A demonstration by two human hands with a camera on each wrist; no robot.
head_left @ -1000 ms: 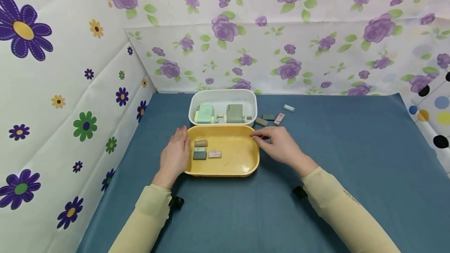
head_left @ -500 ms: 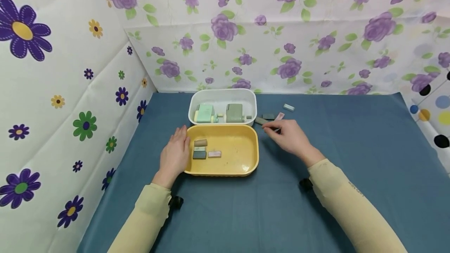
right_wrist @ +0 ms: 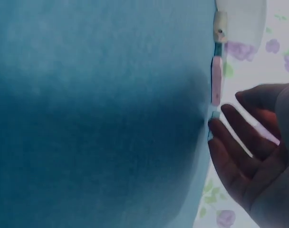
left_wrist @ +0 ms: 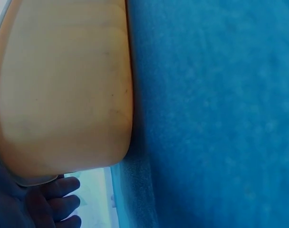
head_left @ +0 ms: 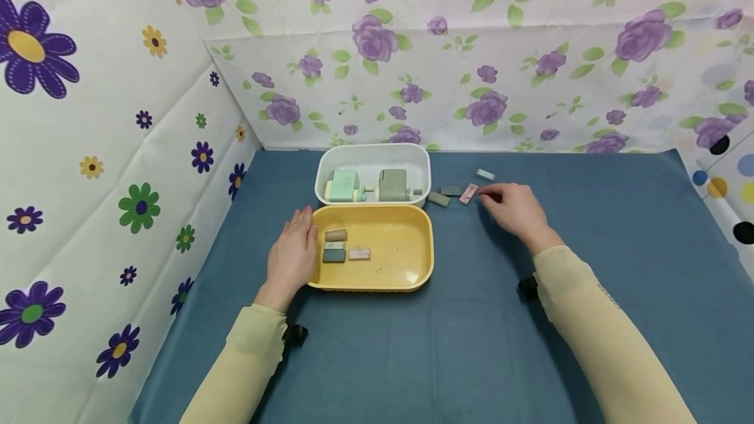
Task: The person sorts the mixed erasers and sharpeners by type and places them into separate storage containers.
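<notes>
My left hand (head_left: 290, 257) rests with straight fingers against the left side of a yellow tray (head_left: 406, 280). Inside this tray lie a tan block (head_left: 336, 235), a pale green block (head_left: 334, 245), a dark grey-green block (head_left: 334, 256) and a pink block (head_left: 359, 254), all eraser-like. My right hand (head_left: 517, 212) hovers just right of another pink block (head_left: 468, 194) on the cloth. In the right wrist view its thumb and fingers are loosely bent and apart, with nothing between them. A pale blue block (head_left: 485, 175) lies behind that hand.
Behind the yellow tray stands a white tray (head_left: 377, 154) with a mint sharpener-like device (head_left: 343, 186) and a grey-green one (head_left: 393, 185). An olive block (head_left: 438, 199) and a dark block (head_left: 450, 190) lie at its right. Flowered sheets (head_left: 448, 97) line the back and left.
My right hand has moved from the yellow tray's right rim to the right and farther back, beside the loose pink block. The left hand stays at the tray; the head view shifts slightly.
</notes>
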